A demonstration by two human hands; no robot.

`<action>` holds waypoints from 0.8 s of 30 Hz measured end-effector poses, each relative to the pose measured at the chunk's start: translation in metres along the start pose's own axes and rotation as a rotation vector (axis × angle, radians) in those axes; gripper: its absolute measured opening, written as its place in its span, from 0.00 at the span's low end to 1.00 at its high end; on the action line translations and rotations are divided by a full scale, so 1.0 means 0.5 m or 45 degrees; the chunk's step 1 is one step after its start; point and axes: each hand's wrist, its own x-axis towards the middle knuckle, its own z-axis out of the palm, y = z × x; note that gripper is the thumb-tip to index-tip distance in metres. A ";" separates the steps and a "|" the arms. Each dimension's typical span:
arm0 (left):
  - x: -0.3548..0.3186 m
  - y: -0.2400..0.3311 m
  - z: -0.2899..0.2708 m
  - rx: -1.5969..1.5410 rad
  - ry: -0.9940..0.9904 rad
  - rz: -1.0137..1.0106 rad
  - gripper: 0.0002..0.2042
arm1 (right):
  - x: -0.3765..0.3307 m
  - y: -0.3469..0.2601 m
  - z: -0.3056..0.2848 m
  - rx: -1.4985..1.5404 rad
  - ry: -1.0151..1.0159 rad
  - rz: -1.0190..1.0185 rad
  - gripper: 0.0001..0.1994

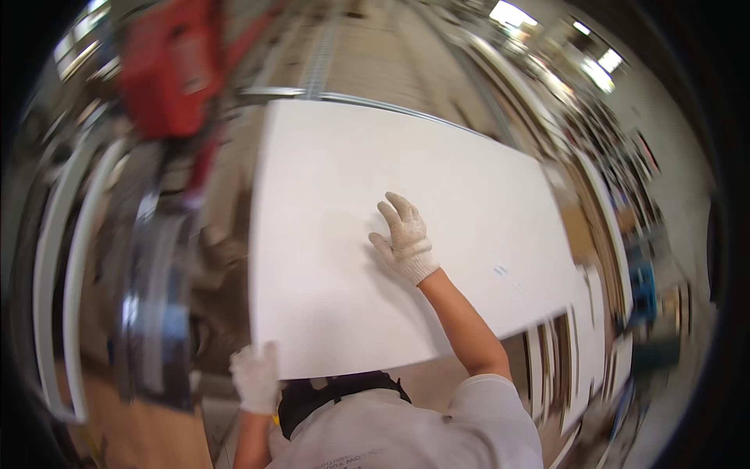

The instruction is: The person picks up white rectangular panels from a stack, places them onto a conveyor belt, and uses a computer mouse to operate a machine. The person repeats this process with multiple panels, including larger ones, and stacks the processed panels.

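A large white board [351,313] lies in front of me, its near edge close to my waist. My left hand [255,377], in a pale work glove, grips the board at its near left corner; the fingers there are somewhat blurred. Over the middle of the board is my right hand [406,241], gloved too, with fingers apart and nothing in them. It casts a soft shadow on the white surface, and I cannot tell whether it touches. Small bluish marks [501,270] show on the board to the right of that hand.
A red machine housing [170,70] stands at the far left. Metal rails [320,66] run beyond the board's far edge. Several upright white panels [578,344] are stacked at the right, near a blue crate [643,293]. A brown wooden surface [144,430] lies at the lower left.
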 end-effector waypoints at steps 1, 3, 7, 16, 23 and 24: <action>0.010 0.033 0.011 -0.039 -0.050 -0.139 0.19 | -0.062 0.113 -0.038 -0.045 0.015 0.165 0.31; 0.036 0.099 0.029 -0.660 0.096 -0.510 0.27 | -0.224 0.346 -0.129 -0.247 0.104 0.472 0.31; 0.026 0.233 0.045 -0.465 0.240 -0.724 0.24 | -0.541 0.773 -0.246 -0.454 0.257 0.812 0.29; -0.148 0.736 0.081 0.044 0.645 -1.294 0.22 | -0.990 1.459 -0.588 -0.757 -0.177 1.217 0.33; -0.159 1.163 0.256 -1.110 0.456 -1.315 0.37 | -1.075 1.791 -0.603 -0.550 0.118 1.469 0.35; -0.154 1.208 0.276 -1.265 0.429 -1.410 0.36 | -1.073 1.825 -0.603 -0.488 0.109 1.539 0.35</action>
